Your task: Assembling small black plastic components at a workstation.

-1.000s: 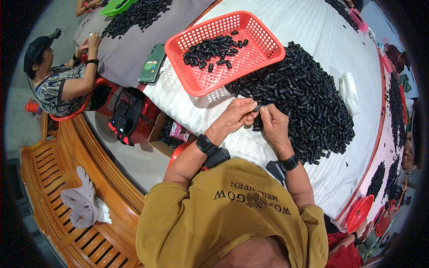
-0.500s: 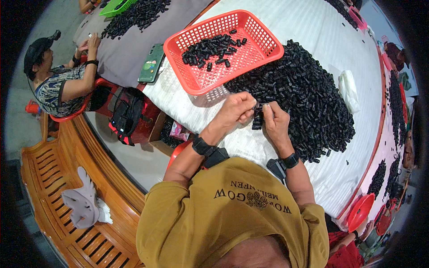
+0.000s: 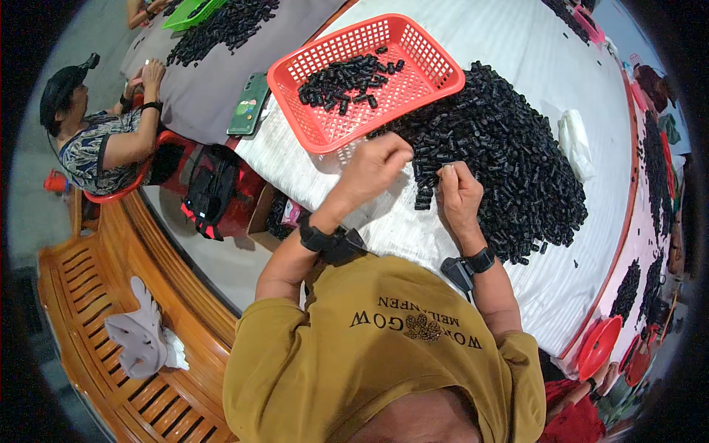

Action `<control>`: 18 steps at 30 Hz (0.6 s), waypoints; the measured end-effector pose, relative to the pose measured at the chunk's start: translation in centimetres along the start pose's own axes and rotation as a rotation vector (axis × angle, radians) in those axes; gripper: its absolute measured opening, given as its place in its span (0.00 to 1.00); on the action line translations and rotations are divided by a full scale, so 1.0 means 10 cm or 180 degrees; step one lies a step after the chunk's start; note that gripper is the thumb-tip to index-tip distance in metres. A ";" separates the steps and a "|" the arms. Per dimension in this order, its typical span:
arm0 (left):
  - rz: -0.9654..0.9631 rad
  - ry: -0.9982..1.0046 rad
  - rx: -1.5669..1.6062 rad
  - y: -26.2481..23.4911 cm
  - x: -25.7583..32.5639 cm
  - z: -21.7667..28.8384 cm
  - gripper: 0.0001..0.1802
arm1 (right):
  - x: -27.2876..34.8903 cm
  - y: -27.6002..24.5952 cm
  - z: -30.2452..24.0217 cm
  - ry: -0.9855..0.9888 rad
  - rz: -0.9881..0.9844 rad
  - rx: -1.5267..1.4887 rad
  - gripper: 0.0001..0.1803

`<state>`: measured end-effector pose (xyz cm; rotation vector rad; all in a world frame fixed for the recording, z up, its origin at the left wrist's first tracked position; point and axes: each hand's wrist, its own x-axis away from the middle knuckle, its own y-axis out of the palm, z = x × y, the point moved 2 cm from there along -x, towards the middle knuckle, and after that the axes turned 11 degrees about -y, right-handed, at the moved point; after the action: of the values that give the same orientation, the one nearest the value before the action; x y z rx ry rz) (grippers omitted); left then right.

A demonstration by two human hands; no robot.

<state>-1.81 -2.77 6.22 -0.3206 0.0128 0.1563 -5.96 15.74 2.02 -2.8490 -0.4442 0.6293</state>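
Observation:
A broad heap of small black cylindrical pieces (image 3: 502,155) lies on the white cloth in front of me. My left hand (image 3: 377,166) is closed, fingers curled together, over the heap's near left edge and just below the red basket. Whatever it pinches, if anything, is hidden. Thumb against fingers, my right hand (image 3: 459,193) is closed too, at the near edge of the heap; what lies in its pinch blends with the black pieces behind. A gap separates the two hands. The red plastic basket (image 3: 436,55) holds a loose cluster of the same black pieces.
Left of the basket lies a green phone (image 3: 249,105). A crumpled white bag (image 3: 575,146) rests at the heap's right side. A wooden bench (image 3: 159,402) stands at lower left. Across the left side, another person (image 3: 103,140) sits near a green basket (image 3: 193,15).
My left hand has drawn away from the right, up and to the left toward the basket. The right hand stays near the same place, still pinched.

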 end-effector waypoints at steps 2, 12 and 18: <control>0.0154 0.0454 -0.0640 0.12 -0.04 -0.18 0.03 | -0.01 0.00 -0.01 0.0027 -0.0028 -0.0041 0.14; 0.0364 0.0734 -0.2251 0.36 -0.16 -0.39 0.09 | -0.01 0.00 0.05 -0.0058 -0.0173 0.0036 0.12; 0.0081 0.0046 -0.1182 0.27 -0.10 -0.32 0.09 | -0.01 -0.01 -0.03 -0.0096 -0.0181 0.0198 0.11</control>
<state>-3.14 -1.35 2.35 -0.6923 0.0020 0.1814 -5.96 15.79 2.39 -2.7615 -0.4996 0.6644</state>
